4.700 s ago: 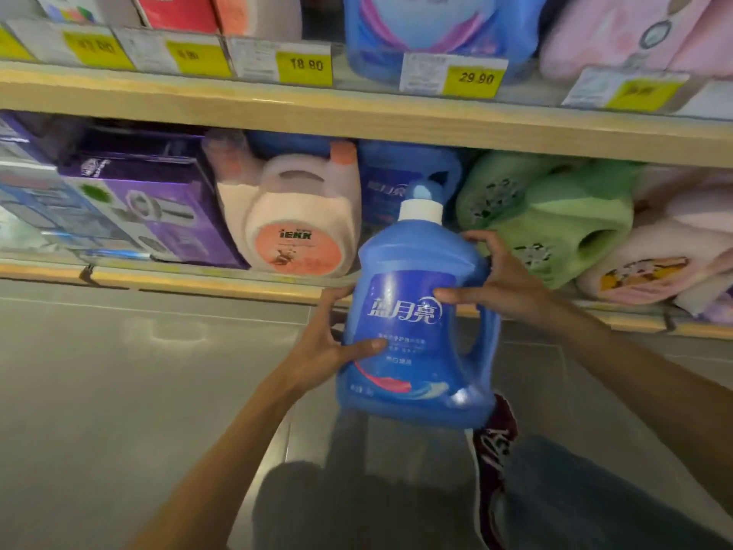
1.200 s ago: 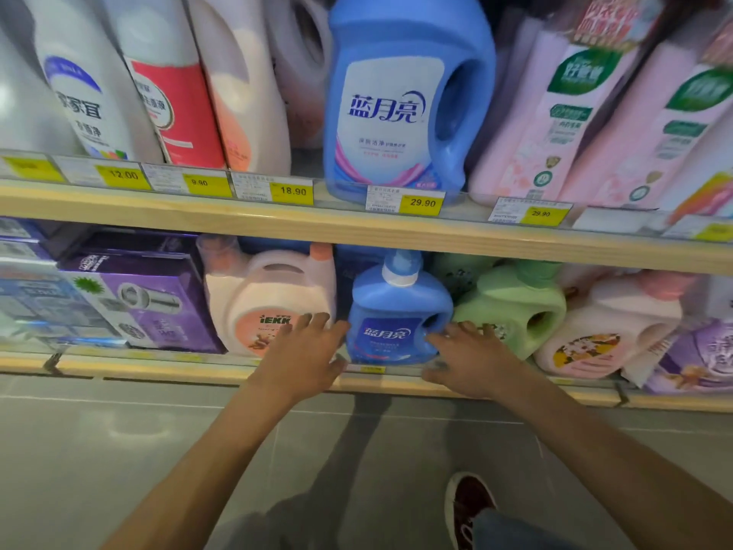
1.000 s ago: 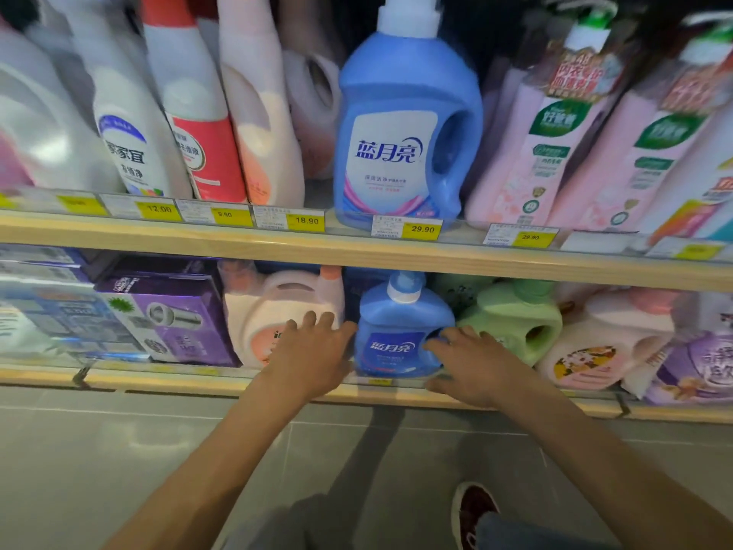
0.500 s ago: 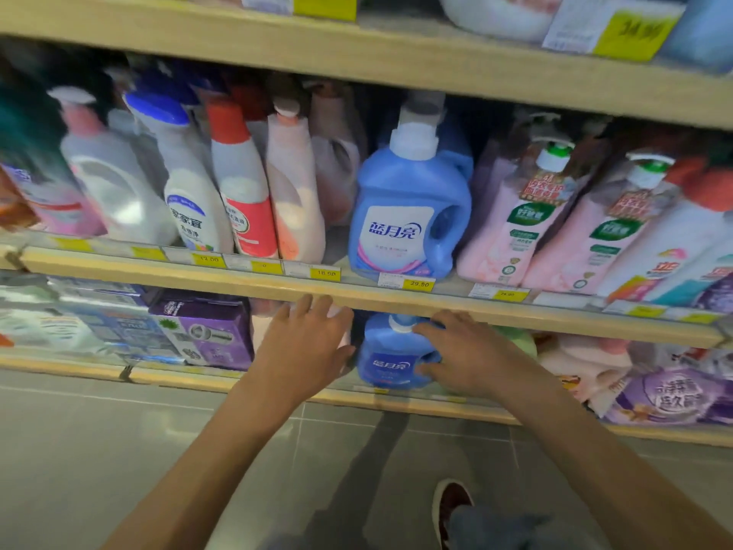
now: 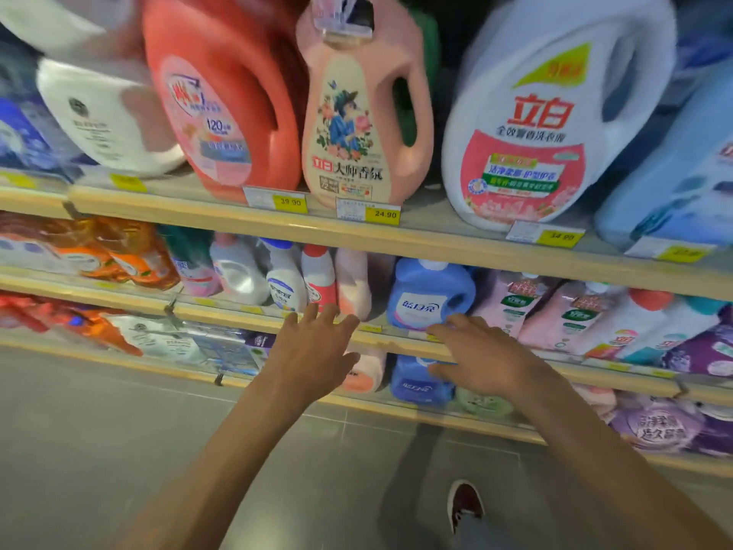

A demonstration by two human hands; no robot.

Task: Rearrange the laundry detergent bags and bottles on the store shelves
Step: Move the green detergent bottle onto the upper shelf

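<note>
Head | left hand (image 5: 313, 351): fingers spread, empty | right hand (image 5: 484, 360): fingers loose, empty

both arms outstretched; left hand (image 5: 313, 351) and right hand (image 5: 478, 357) spread, empty

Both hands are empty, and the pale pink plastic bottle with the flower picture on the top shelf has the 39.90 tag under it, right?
Only the price is wrong. In the head view the yellow tag under the pale pink plastic bottle reads 24.90; the 39.90 tag sits under the red plastic bottle beside it. The left hand and the right hand are indeed empty.
</note>
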